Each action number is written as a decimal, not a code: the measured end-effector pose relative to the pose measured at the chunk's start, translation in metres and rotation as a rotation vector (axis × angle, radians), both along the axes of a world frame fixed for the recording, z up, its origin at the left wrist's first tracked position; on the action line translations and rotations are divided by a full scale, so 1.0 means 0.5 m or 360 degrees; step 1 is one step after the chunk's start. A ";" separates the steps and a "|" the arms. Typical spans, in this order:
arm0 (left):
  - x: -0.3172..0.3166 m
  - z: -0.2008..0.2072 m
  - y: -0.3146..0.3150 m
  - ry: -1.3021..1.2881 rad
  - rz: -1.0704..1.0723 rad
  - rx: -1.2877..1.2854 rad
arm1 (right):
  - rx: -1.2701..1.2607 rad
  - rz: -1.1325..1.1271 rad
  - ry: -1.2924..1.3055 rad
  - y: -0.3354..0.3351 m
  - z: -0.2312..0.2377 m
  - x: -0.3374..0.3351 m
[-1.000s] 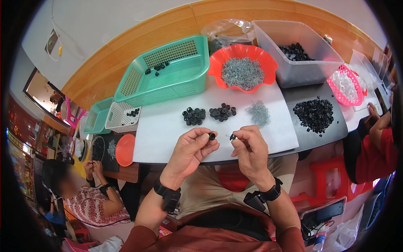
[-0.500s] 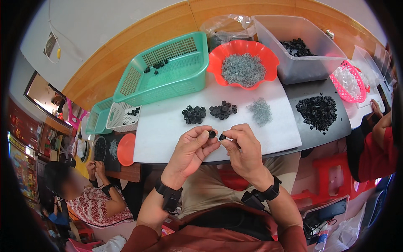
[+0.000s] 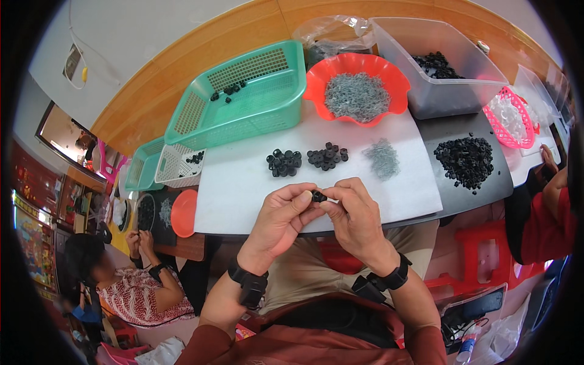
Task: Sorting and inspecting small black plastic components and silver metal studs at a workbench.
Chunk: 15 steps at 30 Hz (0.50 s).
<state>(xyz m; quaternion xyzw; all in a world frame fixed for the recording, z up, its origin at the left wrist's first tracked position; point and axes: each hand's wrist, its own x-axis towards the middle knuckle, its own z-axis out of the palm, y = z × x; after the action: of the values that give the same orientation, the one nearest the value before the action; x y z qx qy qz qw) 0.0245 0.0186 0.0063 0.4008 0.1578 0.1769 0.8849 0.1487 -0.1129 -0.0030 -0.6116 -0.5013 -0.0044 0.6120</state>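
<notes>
Between thumb and fingers, my left hand (image 3: 275, 224) pinches a small black round plastic cap (image 3: 317, 196). My right hand (image 3: 358, 220) is closed at the cap's right side, its thumb and forefinger touching it. The smaller black piece in the right fingertips is now at the cap and mostly hidden, so I cannot tell how far inside it sits. Both hands hover over the near edge of a white sheet (image 3: 237, 188). Just beyond them lie two clusters of black caps (image 3: 283, 163) and black knobbed parts (image 3: 327, 157), with a heap of thin metal springs (image 3: 382, 159) to their right.
Behind stand a green basket (image 3: 243, 125), a red scalloped bowl (image 3: 311, 91) of metal pieces and a clear bin (image 3: 450, 97). Small black parts (image 3: 465, 159) are piled on the dark board at right. Other people sit at left (image 3: 143, 292) and right (image 3: 547, 213).
My hands have come together: the small black piece in my right fingers has moved left onto the cap. The view has shifted slightly.
</notes>
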 end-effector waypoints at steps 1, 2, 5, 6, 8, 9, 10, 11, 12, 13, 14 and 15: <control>0.000 0.001 -0.001 0.0001 0.0003 0.0000 | -0.0008 0.0006 -0.0005 0.000 -0.001 0.000; 0.000 0.002 -0.002 0.0017 0.0009 0.0011 | -0.0008 0.0009 -0.0004 0.000 -0.001 0.000; 0.001 0.005 -0.005 0.0037 0.0020 0.0032 | -0.0023 0.0014 -0.0013 0.000 -0.001 0.000; 0.000 0.005 -0.006 0.0042 0.0022 0.0042 | -0.0006 0.0014 -0.0003 0.000 -0.002 0.000; -0.001 0.000 -0.003 0.0024 0.0000 0.0035 | 0.0012 0.0013 0.0005 0.001 -0.003 0.000; -0.002 -0.001 -0.002 0.0006 -0.0024 0.0028 | 0.0027 0.0016 0.0032 0.001 -0.005 0.001; -0.002 -0.001 -0.003 0.0006 -0.0023 0.0028 | 0.0042 0.0019 0.0059 0.001 -0.007 0.001; -0.002 0.000 -0.004 0.0007 -0.0028 0.0034 | 0.0042 0.0019 0.0059 0.000 -0.007 0.001; -0.001 0.000 -0.005 0.0008 -0.0034 0.0040 | 0.0035 0.0025 0.0120 -0.001 -0.006 0.001; -0.002 0.000 -0.005 0.0007 -0.0032 0.0040 | 0.0028 0.0031 0.0182 -0.002 -0.006 0.001; -0.002 0.001 -0.005 0.0014 -0.0031 0.0042 | 0.0029 0.0033 0.0181 -0.002 -0.007 0.001; -0.002 0.001 -0.005 0.0020 -0.0031 0.0043 | 0.0047 0.0030 0.0183 -0.002 -0.007 0.001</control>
<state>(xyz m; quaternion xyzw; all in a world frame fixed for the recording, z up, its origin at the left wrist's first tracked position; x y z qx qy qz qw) 0.0233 0.0160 0.0068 0.4153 0.1572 0.1678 0.8801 0.1490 -0.1138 -0.0068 -0.5970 -0.4709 0.0291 0.6488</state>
